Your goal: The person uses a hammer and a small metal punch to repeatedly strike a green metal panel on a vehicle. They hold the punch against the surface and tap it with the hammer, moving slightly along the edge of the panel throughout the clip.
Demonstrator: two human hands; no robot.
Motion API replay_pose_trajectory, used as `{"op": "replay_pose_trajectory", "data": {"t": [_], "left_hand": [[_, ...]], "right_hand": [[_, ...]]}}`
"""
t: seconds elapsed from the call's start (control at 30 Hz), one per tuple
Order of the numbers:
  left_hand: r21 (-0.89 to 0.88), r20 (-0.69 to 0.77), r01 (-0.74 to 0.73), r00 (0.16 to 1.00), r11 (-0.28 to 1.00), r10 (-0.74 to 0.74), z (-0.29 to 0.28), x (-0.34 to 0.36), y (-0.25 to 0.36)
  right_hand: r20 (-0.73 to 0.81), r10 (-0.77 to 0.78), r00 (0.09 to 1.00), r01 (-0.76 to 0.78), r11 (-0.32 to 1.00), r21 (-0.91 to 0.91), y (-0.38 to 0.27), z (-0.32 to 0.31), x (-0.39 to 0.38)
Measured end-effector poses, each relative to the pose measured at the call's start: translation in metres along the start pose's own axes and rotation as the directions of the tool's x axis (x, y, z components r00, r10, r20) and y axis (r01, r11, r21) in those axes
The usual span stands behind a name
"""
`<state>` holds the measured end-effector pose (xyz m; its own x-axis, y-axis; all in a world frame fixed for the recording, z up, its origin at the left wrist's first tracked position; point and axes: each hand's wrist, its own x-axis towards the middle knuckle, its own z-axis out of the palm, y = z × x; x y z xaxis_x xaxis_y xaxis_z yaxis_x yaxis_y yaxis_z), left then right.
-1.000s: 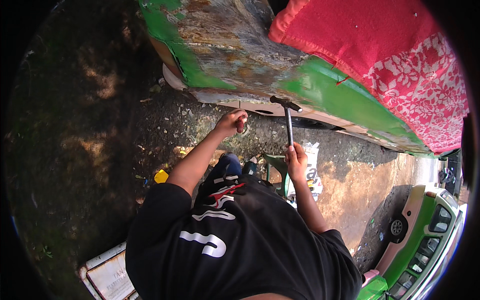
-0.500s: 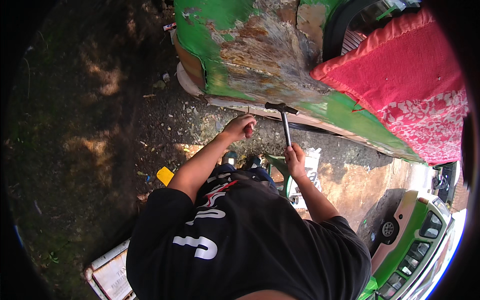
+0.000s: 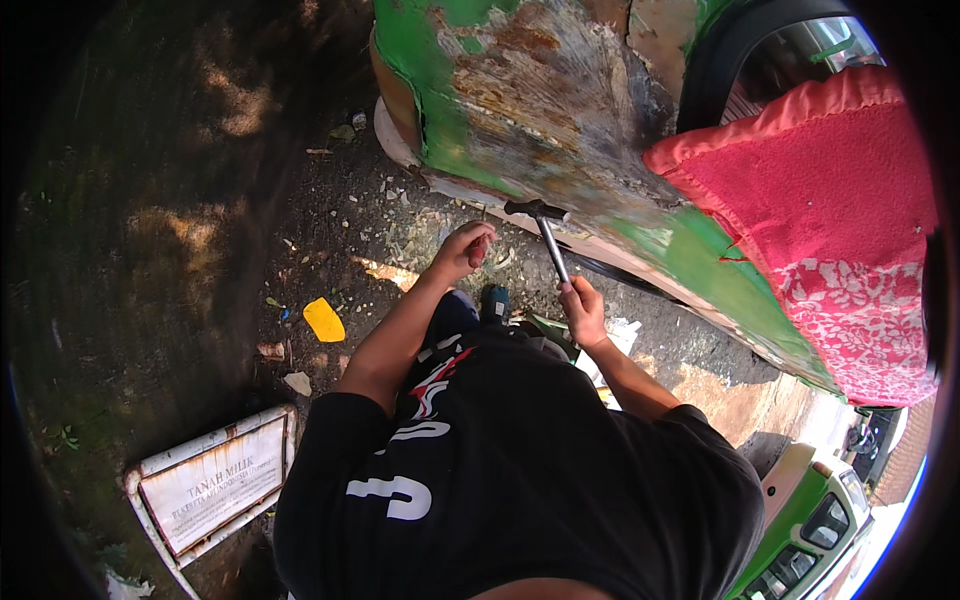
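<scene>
My left hand (image 3: 464, 250) is closed around the red handle of what looks like a screwdriver (image 3: 478, 252); its blade is hard to make out against the vehicle's lower edge. In my right hand (image 3: 584, 308) is a hammer (image 3: 551, 245), gripped low on its metal handle. The dark hammer head is up and to the right of my left hand, in front of the vehicle's lower edge. Beyond both hands stands the green vehicle body (image 3: 440, 110), with a large patch of bare, rusty, scraped metal (image 3: 560, 100) and peeling paint.
A red patterned cloth (image 3: 790, 170) hangs over the vehicle's window opening at right. Paint flakes and a yellow piece (image 3: 323, 320) lie on the ground. A rusty-framed white sign (image 3: 215, 485) stands at lower left. Another green and white vehicle (image 3: 800, 530) is parked at lower right.
My view and body have shifted, bringing the sign more fully into sight. My left hand has moved slightly left; the hammer has moved left and tilted a little more. Both tools stay held.
</scene>
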<state>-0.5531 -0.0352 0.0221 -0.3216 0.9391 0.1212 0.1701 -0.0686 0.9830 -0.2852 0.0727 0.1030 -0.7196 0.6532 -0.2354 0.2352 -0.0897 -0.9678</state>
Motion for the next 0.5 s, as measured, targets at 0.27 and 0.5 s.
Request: {"op": "replay_pose_trajectory", "data": {"t": [0.27,0.5], "left_hand": [[-0.502,-0.099,0.074,0.985,0.862,-0.143,0.008,-0.012,-0.053],[-0.879,-0.025,0.189,0.899,0.438,-0.438,0.011,-0.004,-0.085]], "right_hand": [[0.111,0.01,0.994,0.01,0.984,-0.177,-0.011,-0.009,0.013],[0.001,-0.133,0.991,0.122,0.908,-0.401,-0.017,-0.013,0.013]]}}
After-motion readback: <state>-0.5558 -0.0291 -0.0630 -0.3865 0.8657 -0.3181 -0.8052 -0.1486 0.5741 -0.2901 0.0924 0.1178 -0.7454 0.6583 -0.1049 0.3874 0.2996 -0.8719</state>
